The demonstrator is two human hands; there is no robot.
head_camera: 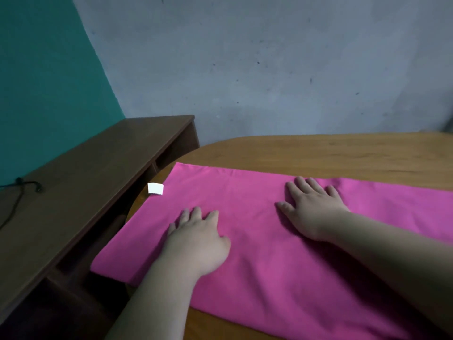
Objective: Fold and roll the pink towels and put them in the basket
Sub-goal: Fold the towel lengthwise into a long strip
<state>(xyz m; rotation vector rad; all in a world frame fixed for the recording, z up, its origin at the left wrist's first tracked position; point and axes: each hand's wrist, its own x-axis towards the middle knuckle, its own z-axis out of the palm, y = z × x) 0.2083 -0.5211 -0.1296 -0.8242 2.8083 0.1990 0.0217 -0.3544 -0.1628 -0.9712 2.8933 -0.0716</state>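
Head view: pink towel lies spread flat on a light wooden table with a rounded edge, running from the table's left end off past the right side of frame; looks folded to a doubled layer, thick edge showing along the left side, though the layer count is hard to read. Left hand rests palm down on the towel's left part, fingers straight and slightly spread, gripping nothing. Right hand lies palm down further right and further back on the same towel, fingers extended and flat, also released, pressing cloth only. Both bare forearms come in from the bottom of frame, the right one crossing the towel's near right corner. White tag sticks out at the towel's far left edge, just beside the table rim. Dark brown wooden shelf unit stands left of the table, lower, with open compartments facing the table; its interior is too dark to read. Black cable lies on the shelf top at far left. Grey wall behind the table, teal wall at left.
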